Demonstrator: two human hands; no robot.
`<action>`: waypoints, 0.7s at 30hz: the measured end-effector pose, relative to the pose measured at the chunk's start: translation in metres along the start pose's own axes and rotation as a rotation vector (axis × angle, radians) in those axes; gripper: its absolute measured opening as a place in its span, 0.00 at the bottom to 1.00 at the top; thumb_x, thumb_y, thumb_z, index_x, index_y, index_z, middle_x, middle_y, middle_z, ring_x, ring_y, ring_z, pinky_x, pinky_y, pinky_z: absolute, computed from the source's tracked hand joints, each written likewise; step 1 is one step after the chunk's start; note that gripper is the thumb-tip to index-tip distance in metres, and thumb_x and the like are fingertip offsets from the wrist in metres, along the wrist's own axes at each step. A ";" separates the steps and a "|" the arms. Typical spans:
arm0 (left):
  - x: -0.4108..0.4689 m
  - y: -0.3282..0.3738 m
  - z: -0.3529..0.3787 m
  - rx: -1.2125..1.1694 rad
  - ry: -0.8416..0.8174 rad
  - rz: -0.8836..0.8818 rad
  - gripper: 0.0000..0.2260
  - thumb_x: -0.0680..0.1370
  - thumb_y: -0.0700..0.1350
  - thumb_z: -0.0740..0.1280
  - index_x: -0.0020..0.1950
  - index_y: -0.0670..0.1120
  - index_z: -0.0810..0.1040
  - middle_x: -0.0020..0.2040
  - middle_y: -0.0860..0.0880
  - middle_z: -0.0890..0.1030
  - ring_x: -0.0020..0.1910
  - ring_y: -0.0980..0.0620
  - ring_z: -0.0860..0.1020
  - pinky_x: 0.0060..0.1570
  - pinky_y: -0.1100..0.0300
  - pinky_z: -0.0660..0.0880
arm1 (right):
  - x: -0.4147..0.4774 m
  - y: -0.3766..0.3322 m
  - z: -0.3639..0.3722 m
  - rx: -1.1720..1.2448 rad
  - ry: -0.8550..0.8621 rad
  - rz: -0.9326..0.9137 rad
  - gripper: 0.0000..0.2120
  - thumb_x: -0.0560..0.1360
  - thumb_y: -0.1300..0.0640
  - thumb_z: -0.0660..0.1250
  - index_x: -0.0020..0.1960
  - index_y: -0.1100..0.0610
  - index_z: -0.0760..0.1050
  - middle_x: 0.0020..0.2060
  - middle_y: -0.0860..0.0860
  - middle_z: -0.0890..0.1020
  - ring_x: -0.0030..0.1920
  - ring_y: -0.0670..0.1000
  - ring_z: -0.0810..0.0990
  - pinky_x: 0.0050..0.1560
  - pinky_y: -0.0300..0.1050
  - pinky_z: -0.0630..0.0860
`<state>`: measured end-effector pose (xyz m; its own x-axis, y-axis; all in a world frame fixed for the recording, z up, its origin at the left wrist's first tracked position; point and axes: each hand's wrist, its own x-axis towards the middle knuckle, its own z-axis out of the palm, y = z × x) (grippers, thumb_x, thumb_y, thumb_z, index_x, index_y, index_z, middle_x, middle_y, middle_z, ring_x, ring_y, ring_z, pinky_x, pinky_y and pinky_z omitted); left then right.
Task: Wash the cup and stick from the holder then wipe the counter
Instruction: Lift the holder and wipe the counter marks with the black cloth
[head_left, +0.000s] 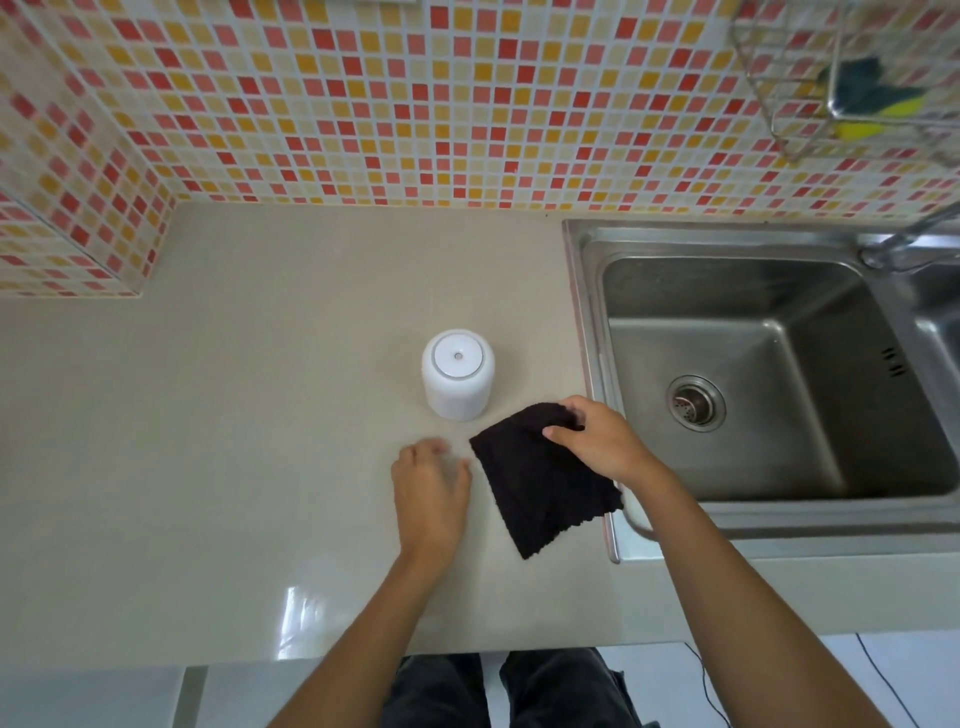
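A white cup (457, 375) stands upside down on the beige counter (234, 415), left of the sink. Just in front of it my right hand (597, 439) pinches the top edge of a black cloth (540, 488), which hangs down over the counter near the sink's rim. My left hand (431, 480) hovers beside the cloth's left edge, fingers apart and holding nothing. No stick is in view.
A steel sink (753, 364) with a drain fills the right side; a faucet base (883, 252) sits at its back. A wire rack (831, 88) with green and yellow sponges hangs on the tiled wall. The counter's front edge runs below my forearms.
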<state>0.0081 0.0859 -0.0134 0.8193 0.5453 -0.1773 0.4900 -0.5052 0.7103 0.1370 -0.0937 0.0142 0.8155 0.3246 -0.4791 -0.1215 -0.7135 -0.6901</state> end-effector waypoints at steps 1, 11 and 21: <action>-0.008 0.003 0.003 0.021 -0.011 0.015 0.15 0.78 0.47 0.68 0.62 0.43 0.74 0.53 0.46 0.76 0.56 0.45 0.74 0.56 0.58 0.70 | 0.000 0.000 0.000 -0.001 0.000 -0.007 0.10 0.76 0.52 0.68 0.56 0.52 0.75 0.51 0.47 0.81 0.53 0.48 0.78 0.51 0.41 0.71; 0.007 0.039 0.025 -0.017 -0.110 -0.076 0.08 0.77 0.51 0.67 0.46 0.47 0.74 0.46 0.48 0.78 0.46 0.50 0.75 0.40 0.62 0.68 | -0.016 0.006 -0.007 0.197 -0.020 -0.015 0.05 0.76 0.57 0.66 0.51 0.52 0.74 0.48 0.50 0.81 0.50 0.49 0.80 0.51 0.47 0.78; 0.010 0.188 0.030 -0.224 -0.202 0.325 0.06 0.78 0.43 0.69 0.55 0.47 0.79 0.42 0.52 0.81 0.42 0.57 0.79 0.46 0.68 0.74 | -0.048 0.043 -0.154 0.445 0.025 -0.138 0.17 0.73 0.62 0.70 0.55 0.44 0.75 0.50 0.49 0.82 0.46 0.42 0.82 0.45 0.37 0.77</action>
<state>0.1175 -0.0235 0.0975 0.9728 0.2291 -0.0344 0.1392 -0.4594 0.8773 0.1798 -0.2351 0.0910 0.8539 0.3788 -0.3569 -0.2371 -0.3273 -0.9147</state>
